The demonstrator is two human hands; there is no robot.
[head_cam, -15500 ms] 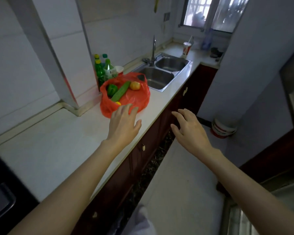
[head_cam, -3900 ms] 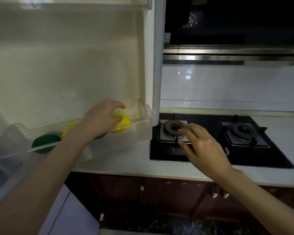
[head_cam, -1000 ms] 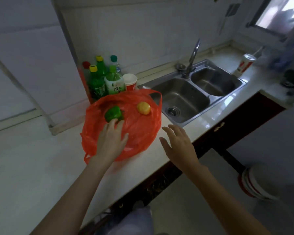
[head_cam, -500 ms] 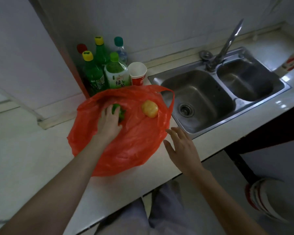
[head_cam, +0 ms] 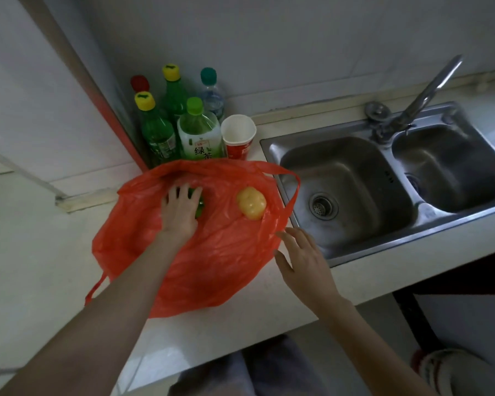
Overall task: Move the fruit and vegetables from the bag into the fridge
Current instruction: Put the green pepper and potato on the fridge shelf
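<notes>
- Left hand [head_cam: 180, 212] lies over the green pepper [head_cam: 199, 205] in the red bag [head_cam: 212, 252], fingers curled on it, seemingly to lift it.
- Right hand [head_cam: 305, 262] hovers spread and empty at the bag's edge, likely to steady it.
- Yellow fruit [head_cam: 252, 206] lies loose in the bag beside the sink [head_cam: 340, 195].

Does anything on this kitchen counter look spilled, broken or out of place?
Nothing stands out. The red bag lies open and crumpled on the counter, the yellow fruit sits on it, and the bottles and paper cup stand upright.
</notes>
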